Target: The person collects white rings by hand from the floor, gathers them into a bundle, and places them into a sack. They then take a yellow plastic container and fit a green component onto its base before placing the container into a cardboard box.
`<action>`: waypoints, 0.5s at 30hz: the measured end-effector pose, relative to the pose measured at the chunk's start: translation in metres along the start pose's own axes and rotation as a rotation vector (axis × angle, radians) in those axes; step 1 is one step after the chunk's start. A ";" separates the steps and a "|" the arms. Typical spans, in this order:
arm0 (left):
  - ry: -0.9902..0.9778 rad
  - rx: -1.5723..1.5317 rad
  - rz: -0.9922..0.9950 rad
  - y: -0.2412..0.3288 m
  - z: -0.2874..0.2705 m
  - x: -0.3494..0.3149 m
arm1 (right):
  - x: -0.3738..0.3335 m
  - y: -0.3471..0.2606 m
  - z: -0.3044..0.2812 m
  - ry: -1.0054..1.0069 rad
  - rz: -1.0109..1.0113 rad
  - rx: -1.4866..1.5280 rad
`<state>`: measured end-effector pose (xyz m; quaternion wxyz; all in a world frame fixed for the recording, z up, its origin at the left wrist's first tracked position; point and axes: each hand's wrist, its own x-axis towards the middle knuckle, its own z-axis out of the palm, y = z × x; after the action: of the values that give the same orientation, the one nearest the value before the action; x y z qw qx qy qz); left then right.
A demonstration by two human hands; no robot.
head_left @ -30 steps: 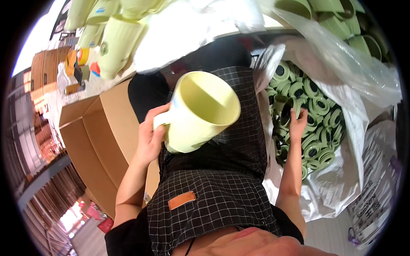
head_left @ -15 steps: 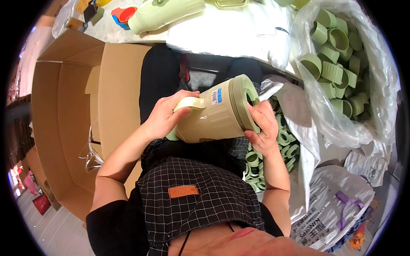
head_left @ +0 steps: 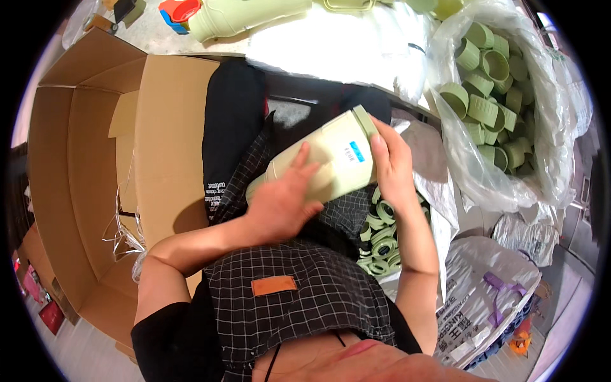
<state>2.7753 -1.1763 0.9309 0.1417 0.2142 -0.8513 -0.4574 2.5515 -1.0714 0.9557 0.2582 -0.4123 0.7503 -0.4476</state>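
Observation:
A pale green plastic jug point(head_left: 331, 159) with a blue-and-white label lies tilted above my lap, its rimmed end up to the right. My right hand point(head_left: 396, 167) grips it at that end, the thumb lying along the rim and the other fingers partly hidden behind. Against the near side of the body lies my left hand point(head_left: 284, 198), fingers spread and slightly blurred. The jug's handle is not visible. Below the right hand, a white sack point(head_left: 439, 200) holds many green and black ring-shaped parts point(head_left: 382, 245).
A large open cardboard box point(head_left: 92, 191) stands at my left. At the right, a clear plastic bag point(head_left: 455, 165) is full of green cup-like parts point(head_left: 484, 111). Across the worktable point(head_left: 156, 35) lie a long green container point(head_left: 248, 16), red and blue cups point(head_left: 180, 11) and white wrapping point(head_left: 331, 54).
The jug has turned about its length, carrying the handle out of sight. My left hand has let go of the handle and lies spread on the body. My right hand remains at the rimmed end.

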 end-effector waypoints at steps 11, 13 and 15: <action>-0.021 -0.204 0.279 0.007 -0.035 0.041 | -0.003 0.003 -0.020 -0.107 0.091 0.119; 0.094 -0.116 0.601 0.028 -0.043 0.060 | -0.011 0.016 -0.018 -0.085 0.063 0.185; 0.362 0.001 0.841 0.007 -0.013 0.115 | -0.014 0.014 -0.018 -0.071 0.069 0.141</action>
<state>2.6799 -1.2391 0.9497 0.4614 -0.0733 -0.8261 -0.3150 2.5397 -1.0475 0.9524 0.3282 -0.3826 0.7212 -0.4751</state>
